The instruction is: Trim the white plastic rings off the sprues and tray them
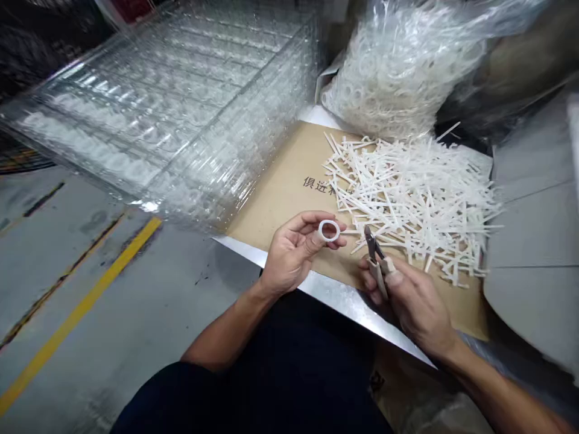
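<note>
Between the thumb and fingers of my left hand (pixel 296 250) is a white plastic ring (pixel 321 231), its round opening facing me. A thin white stem appears to stick out from the ring's right side. My right hand (pixel 414 301) is wrapped round a pair of cutting pliers (pixel 379 265) with light handles. Their dark jaws point up and lie a little to the right of the ring, apart from it. Just beyond both hands, a heap of thin white plastic sticks (pixel 416 199) covers much of the cardboard sheet (pixel 271 175).
Clear plastic trays (pixel 181 102) holding rows of white parts are stacked at the left. Behind the heap stands a clear bag (pixel 398 72) full of white rings. The bench's metal edge (pixel 335 295) runs beneath my hands. A yellow line (pixel 81 313) marks the floor.
</note>
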Demonstrator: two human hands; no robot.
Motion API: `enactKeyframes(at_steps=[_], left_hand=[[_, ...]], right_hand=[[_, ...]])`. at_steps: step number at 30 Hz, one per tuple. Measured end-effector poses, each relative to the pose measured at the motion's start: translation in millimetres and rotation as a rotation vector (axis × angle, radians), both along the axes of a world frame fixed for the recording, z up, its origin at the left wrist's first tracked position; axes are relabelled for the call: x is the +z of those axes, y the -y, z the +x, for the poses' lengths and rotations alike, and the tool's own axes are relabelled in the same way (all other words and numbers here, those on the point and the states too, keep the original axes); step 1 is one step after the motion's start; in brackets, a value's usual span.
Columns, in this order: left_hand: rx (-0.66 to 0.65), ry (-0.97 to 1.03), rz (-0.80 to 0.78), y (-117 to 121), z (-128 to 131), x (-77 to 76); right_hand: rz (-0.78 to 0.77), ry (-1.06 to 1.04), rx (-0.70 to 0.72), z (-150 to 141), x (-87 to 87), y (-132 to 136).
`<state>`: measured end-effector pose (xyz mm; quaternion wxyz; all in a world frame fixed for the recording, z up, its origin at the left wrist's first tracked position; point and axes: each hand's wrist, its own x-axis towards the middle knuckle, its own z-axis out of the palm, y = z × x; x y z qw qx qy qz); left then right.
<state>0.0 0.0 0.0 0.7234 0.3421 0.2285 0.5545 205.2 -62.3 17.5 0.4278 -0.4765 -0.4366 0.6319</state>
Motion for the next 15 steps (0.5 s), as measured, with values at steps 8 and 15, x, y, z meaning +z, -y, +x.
enactKeyframes(at_steps=[8, 15], left_hand=[[0.001, 0.056, -0.104, -1.8, 5.4, -0.7], [-0.028, 0.054, -0.025, 9.3, -20.9, 26.5]], right_hand=[[0.006, 0.053, -0.033, 7.2, -5.2, 2.7], [-0.171, 0.04, -0.064, 40.0, -45.8, -6.1]])
